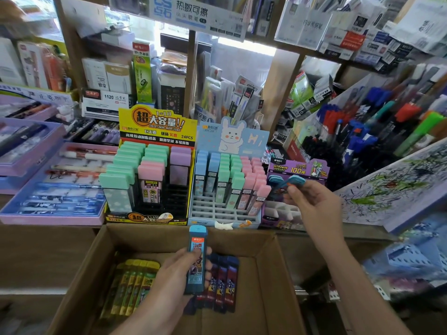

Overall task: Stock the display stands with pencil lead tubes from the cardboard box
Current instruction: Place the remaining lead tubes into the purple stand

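Observation:
An open cardboard box (266, 281) stands in front of me. Inside lie yellow-capped lead tubes (131, 284) at the left and dark blue tubes (226, 284) at the right. My left hand (176, 274) grips one light-blue lead tube (197, 259) upright over the box. My right hand (312, 204) pinches two blue-capped tubes (286, 181) over the purple display stand (280, 213) at the right, whose white slots show below. Left of it are a blue rabbit stand (217, 211) and a yellow stand (147, 218), each partly filled with pastel tubes.
Purple trays of pens (53, 204) lie at the left. Bins of blue, red and green pens (362, 126) rise at the right beside a scribbled test pad (399, 184). Packed shelves of stationery (169, 76) stand behind the stands.

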